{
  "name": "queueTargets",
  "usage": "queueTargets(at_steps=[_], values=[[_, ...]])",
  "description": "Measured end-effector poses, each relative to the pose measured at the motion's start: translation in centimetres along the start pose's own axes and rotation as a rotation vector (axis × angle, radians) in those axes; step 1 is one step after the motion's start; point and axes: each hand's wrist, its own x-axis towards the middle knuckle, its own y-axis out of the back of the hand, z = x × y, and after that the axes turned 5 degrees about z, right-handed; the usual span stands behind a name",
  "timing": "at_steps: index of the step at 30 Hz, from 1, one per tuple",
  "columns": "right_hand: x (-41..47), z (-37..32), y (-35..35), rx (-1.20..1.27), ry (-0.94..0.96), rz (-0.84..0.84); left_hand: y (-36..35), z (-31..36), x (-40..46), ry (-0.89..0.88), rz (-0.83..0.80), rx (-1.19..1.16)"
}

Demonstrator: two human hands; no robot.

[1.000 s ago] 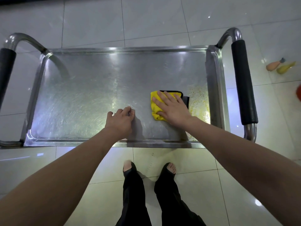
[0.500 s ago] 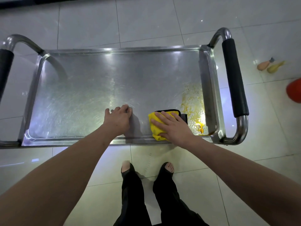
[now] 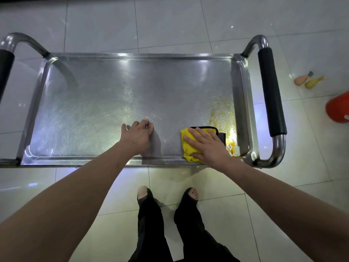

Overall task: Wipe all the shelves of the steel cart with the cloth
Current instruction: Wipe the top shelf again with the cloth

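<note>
The steel cart's top shelf lies below me, seen from above. A folded yellow cloth with a dark edge sits near the shelf's front right corner. My right hand presses flat on the cloth with straight fingers. An orange-yellow smear runs along the shelf's right side, with a wet patch by the corner just right of the cloth. My left hand rests on the shelf near the front middle, fingers curled under, holding nothing. Lower shelves are hidden under the top one.
Black-gripped handles stand at the cart's right end and left end. On the tiled floor at the right lie two small bottle-like objects and a red stool. My feet stand just in front of the cart.
My right hand dragged the cloth from mid-shelf toward the front edge, uncovering more of the smear. The left hand stayed put.
</note>
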Motion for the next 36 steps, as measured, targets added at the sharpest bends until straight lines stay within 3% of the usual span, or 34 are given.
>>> queueTargets(at_steps=[10,24,36], values=[[3.5,-7.0,-1.5,0.039,0.002,0.029,-0.5,-0.2,-0.5,0.008,-0.002,0.057],[-1.6,0.6,-0.2,0.0,-0.006,0.013,0.3,0.5,0.0,0.034,-0.023,0.1],[1.9,0.7,0.3,0.024,-0.029,0.047,0.1,1.0,-0.6,0.069,-0.025,0.042]])
